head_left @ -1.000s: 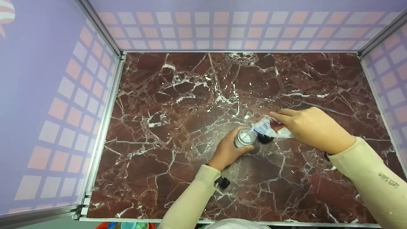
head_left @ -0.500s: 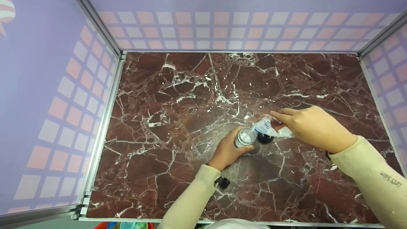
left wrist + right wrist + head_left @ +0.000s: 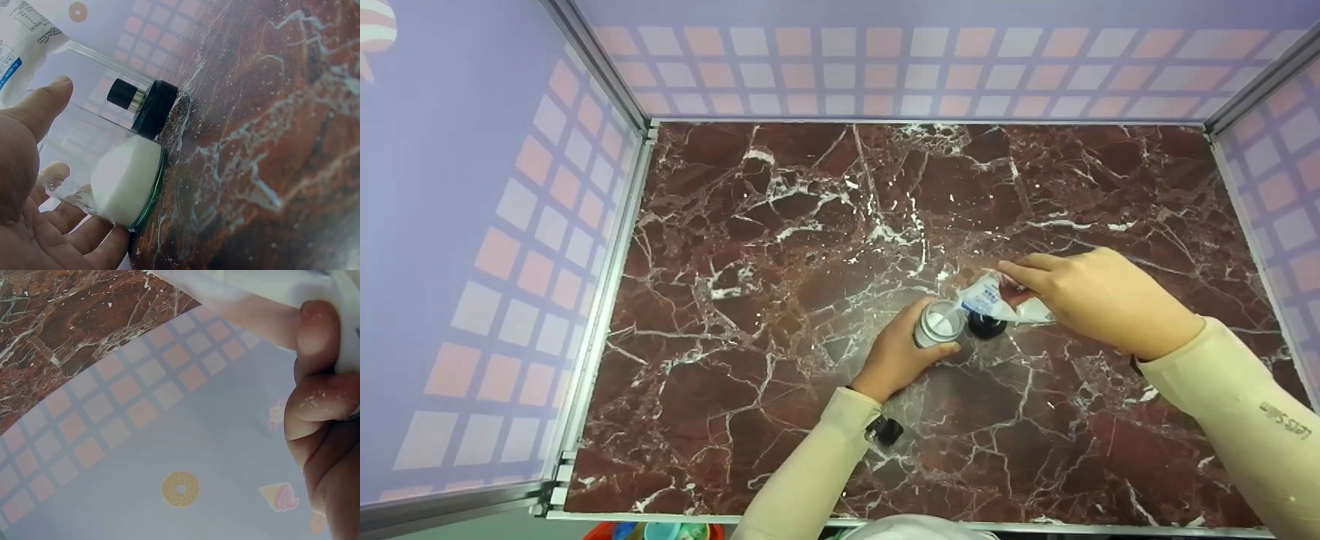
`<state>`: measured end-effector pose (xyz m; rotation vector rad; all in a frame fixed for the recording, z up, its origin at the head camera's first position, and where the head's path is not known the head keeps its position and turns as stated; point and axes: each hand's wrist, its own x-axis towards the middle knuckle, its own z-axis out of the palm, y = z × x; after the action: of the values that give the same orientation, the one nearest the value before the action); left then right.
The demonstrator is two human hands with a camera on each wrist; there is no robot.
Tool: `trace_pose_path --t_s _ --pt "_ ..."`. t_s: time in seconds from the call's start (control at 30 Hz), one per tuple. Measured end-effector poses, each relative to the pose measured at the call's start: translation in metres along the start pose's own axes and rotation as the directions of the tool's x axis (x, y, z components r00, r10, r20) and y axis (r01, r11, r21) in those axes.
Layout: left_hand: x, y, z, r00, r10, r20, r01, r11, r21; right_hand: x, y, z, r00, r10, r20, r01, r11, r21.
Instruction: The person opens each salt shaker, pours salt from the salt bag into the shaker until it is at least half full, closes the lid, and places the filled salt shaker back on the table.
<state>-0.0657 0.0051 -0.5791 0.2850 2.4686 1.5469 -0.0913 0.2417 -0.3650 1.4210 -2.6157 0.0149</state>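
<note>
My left hand [image 3: 896, 356] grips a clear glass jar [image 3: 940, 324], thumb on one side and fingers round the other. White powder or fine grains [image 3: 126, 180] fill the lower part of the jar, as the left wrist view shows. Over its open mouth my right hand [image 3: 1099, 304] holds a printed plastic bag [image 3: 982, 296], tipped toward the jar. From the bag's corner a thin white stream runs into the jar. Right beside the jar, partly under the bag, a black lid with a knob [image 3: 152, 109] lies on the table. White grains cling to my right fingers [image 3: 326, 396].
Both hands work over a dark red marbled table [image 3: 780, 420] dotted with white specks. Lilac panels with pink and white squares [image 3: 866, 60] stand around the back and sides. A red container with colourful things [image 3: 660, 532] shows below the front edge.
My right hand and forearm have shifted very slightly, with the bag staying over the jar. The white stream still runs. My left hand and the jar have hardly moved.
</note>
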Motion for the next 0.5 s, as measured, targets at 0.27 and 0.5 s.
trace_pose_path --t_s 0.27,0.5 --pt "-0.0008 0.0 -0.001 1.0 0.008 -0.001 -0.008 1.0 -0.003 0.0001 0.0019 0.0 1.0 -0.013 -0.007 0.013 1.0 -0.007" --pt "-0.0001 -0.0003 -0.0007 1.0 -0.004 0.004 0.004 1.0 -0.003 0.0008 0.0031 0.0008 1.0 -0.01 -0.012 0.009 1.0 -0.005"
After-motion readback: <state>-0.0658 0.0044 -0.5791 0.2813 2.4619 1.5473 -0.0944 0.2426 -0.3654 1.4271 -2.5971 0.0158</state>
